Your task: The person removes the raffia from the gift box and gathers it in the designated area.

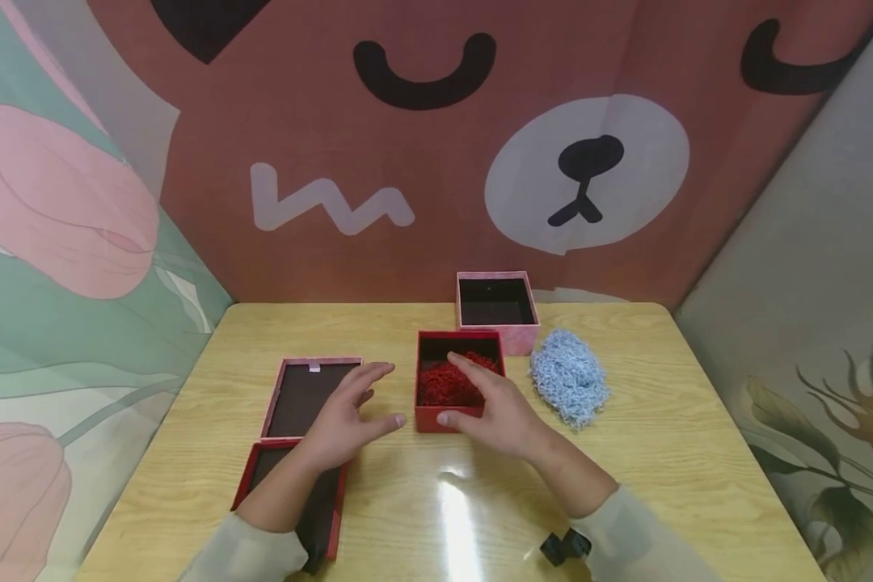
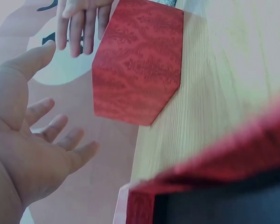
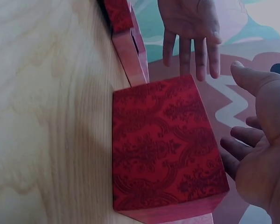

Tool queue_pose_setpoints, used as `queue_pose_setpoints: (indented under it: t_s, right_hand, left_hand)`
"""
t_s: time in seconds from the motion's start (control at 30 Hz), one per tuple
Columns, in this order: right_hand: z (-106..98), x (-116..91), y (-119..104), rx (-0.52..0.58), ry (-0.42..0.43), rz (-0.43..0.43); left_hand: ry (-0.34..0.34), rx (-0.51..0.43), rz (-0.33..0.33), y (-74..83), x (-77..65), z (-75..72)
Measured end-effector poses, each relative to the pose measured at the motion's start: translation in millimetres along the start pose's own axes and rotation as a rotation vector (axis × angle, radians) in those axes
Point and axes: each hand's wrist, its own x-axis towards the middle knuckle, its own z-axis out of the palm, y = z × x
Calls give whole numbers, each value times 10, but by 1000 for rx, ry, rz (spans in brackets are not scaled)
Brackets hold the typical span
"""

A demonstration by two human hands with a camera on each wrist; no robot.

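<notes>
A red patterned box (image 1: 436, 419) stands open at the middle of the table, with dark red shredded paper (image 1: 451, 383) inside. Over its right side hovers my right hand (image 1: 500, 411), fingers extended and holding nothing. My left hand (image 1: 349, 420) is held in the air to the left of the box, fingers spread and slightly bent, nothing in its grip. In the left wrist view the left hand (image 2: 37, 121) faces the red box (image 2: 140, 56) across a gap. The right wrist view has the right hand (image 3: 266, 140) beside the box's patterned wall (image 3: 163, 144).
Behind the red box stands a pink open box (image 1: 520, 338). A light blue bundle of shredded paper (image 1: 569, 377) lies to its right. On the left are a pink-rimmed lid (image 1: 298, 396) and a red-rimmed lid (image 1: 327, 505), partly under my left forearm. A printed curtain (image 1: 320, 267) backs the table.
</notes>
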Motion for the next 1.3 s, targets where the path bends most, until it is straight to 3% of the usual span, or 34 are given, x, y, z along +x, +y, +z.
queue_pose_setpoints:
  t_s: [0.17,0.53,1.0,1.3]
  right_hand:
    - [-41,68,61,-49,-22,-3]
    - [-138,234,126,-132,-98,57]
    - [-161,465,154,-299,-194,78]
    - [-183,584,153,-424,-292,90]
  left_hand:
    - [-10,-36,-11,11,134,117]
    - [-65,-55,-103,1,342,312]
    - [-110,13,-168,-63,455,480]
    - [-88,-42,-179,-68,468,516]
